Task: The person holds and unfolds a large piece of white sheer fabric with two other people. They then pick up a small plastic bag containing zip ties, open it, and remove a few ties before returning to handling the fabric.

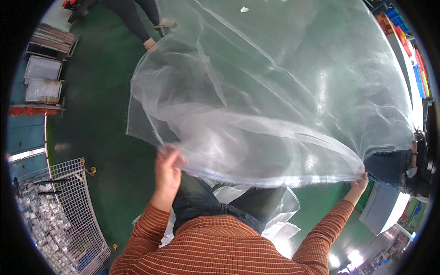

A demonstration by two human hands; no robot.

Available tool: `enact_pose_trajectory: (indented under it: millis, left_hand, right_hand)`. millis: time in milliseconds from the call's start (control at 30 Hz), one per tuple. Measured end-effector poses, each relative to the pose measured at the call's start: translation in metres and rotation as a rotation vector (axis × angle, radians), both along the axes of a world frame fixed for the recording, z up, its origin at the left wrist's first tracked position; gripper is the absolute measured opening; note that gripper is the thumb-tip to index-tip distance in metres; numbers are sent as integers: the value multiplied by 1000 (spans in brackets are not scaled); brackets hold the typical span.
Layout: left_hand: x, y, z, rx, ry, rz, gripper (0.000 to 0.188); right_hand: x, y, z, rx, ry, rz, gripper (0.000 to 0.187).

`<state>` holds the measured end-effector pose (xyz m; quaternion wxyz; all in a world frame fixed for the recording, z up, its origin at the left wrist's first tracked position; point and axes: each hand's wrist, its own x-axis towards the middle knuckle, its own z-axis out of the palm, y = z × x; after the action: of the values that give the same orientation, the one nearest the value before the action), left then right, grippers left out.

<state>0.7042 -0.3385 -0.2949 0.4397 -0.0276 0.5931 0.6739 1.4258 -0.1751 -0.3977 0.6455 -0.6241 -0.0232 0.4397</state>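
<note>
White netting (275,91) in right-hand fingers (363,178)

A green floor (101,101) (glossy) and wheeled mesh cart (81,197) suggest a workshop.

Left arm (149,224) bent, left grip (168,170) curled in front; right arm (327,224) outstretched sideways, right grip (360,182) clenched.

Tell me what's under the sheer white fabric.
The green floor shows through much of the sheer white fabric, with bright reflections. Where denser folds gather toward the near edge, the cloth veils what lies beneath, so details there cannot be made out.
</note>
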Motion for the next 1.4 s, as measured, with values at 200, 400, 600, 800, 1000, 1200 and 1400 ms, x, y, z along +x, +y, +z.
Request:
enact_pose_trajectory:
  millis: [200,400,600,800,1000,1200,1400]
  left_hand:
    - [-4,39,175,216,260,42,16]
    - [32,-3,126,89,13,-135,17]
    - [27,-68,43,-46,-231,-389,17]
    - [-21,-133,11,-74,-697,-199,23]
    - [-92,-147,-20,-31,-696,121,33]
    - [-115,-129,71,-66,-231,-311,26]
    - [-80,-160,166,231,323,-793,30]
  right_hand:
    - [-81,-44,73,98,138,280,55]
    - [-273,-159,88,-218,387,882,60]
    - [-557,-231,140,-206,613,1074,59]
    - [-616,-253,145,-90,23,673,26]
    - [-598,-294,215,-21,74,597,30]
    - [-554,-318,206,-32,244,305,28]
    - [-487,-351,168,-790,-315,861,39]
